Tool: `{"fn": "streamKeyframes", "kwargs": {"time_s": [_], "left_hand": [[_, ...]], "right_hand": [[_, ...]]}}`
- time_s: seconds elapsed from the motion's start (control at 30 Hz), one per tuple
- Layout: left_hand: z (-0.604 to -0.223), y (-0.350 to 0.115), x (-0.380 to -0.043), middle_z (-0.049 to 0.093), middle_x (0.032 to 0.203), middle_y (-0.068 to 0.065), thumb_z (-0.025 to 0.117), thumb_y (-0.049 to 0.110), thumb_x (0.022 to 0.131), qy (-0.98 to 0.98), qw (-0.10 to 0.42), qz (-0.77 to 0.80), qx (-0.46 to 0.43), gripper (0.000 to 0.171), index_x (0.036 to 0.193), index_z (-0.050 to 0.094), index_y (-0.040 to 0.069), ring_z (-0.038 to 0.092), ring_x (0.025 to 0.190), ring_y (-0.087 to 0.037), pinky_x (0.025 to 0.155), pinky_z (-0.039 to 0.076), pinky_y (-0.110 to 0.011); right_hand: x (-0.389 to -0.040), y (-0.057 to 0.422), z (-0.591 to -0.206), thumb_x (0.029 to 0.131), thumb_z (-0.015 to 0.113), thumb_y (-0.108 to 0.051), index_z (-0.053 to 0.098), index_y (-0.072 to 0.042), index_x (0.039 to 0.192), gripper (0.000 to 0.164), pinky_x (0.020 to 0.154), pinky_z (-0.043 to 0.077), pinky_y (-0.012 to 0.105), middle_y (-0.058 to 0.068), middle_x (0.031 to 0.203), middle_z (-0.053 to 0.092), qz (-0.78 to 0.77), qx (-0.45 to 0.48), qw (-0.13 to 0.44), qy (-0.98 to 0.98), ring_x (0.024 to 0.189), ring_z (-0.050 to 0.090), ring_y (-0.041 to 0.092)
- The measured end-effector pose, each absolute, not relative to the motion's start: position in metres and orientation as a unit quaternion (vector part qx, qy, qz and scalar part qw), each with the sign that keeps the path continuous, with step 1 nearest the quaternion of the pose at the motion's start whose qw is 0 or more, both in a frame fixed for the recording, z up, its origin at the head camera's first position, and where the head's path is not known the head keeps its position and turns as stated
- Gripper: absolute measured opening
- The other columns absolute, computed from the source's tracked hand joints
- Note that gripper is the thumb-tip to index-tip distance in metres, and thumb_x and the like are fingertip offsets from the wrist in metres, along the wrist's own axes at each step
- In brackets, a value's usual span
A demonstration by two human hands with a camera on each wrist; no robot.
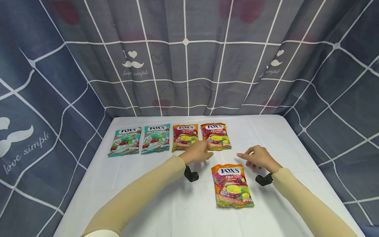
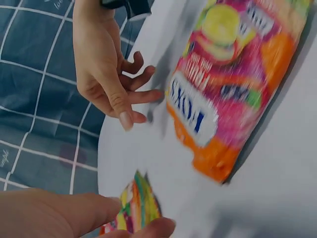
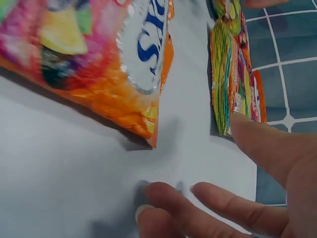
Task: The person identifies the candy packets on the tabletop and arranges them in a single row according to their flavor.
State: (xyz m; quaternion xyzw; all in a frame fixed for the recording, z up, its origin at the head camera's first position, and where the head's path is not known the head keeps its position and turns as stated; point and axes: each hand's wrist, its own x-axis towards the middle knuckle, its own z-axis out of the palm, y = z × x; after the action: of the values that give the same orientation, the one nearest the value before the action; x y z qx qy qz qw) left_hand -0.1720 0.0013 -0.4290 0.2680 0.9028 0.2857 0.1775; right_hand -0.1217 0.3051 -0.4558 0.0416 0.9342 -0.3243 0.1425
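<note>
From the head view, our left hand (image 1: 197, 152) rests its fingertips on the rightmost orange candy bag (image 1: 215, 136) in the row, while our right hand (image 1: 259, 157) hovers with fingers loose, holding nothing — the lone orange bag (image 1: 232, 185) lies just below and between both. In the left wrist view, thumb and finger (image 2: 74, 213) flank the row bag's edge (image 2: 136, 206). In the right wrist view, relaxed fingers (image 3: 198, 208) touch the white table (image 3: 74, 173) beside the lone bag (image 3: 99, 54).
</note>
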Motion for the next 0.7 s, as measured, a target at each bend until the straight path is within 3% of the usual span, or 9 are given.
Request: {"fn": "streamKeyframes", "kwargs": {"time_s": [0.27,0.53,0.7], "left_hand": [[-0.442,-0.015,-0.152,0.080,0.088,-0.011,0.073,0.021,0.108,0.851,0.284,0.361,0.254,0.022,0.116,0.068,0.002,0.078,0.076,-0.033,0.070,0.053,-0.028],[-0.449,-0.019,-0.126,0.081,0.086,-0.010,0.074,0.025,0.107,0.820,0.365,0.386,0.214,0.018,0.102,0.070,0.008,0.068,0.063,-0.020,0.055,0.041,-0.026],[-0.453,-0.019,-0.111,0.081,0.086,-0.010,0.075,0.026,0.106,0.798,0.396,0.402,0.212,0.022,0.099,0.071,0.005,0.066,0.063,-0.018,0.053,0.043,-0.027]], "right_hand": [[-0.089,0.307,-0.449,0.100,0.079,-0.051,0.074,0.000,0.110,0.052,0.051,0.046,0.033,0.004,0.075,0.074,-0.328,0.039,0.182,0.926,0.058,0.064,0.020],[-0.058,0.300,-0.450,0.098,0.083,-0.045,0.074,-0.005,0.103,0.041,0.049,0.043,0.030,0.005,0.074,0.074,-0.361,0.029,0.218,0.906,0.055,0.064,0.020],[-0.046,0.299,-0.451,0.100,0.082,-0.040,0.074,-0.005,0.101,0.036,0.049,0.042,0.030,0.007,0.076,0.075,-0.385,0.013,0.252,0.888,0.055,0.065,0.020]]}}
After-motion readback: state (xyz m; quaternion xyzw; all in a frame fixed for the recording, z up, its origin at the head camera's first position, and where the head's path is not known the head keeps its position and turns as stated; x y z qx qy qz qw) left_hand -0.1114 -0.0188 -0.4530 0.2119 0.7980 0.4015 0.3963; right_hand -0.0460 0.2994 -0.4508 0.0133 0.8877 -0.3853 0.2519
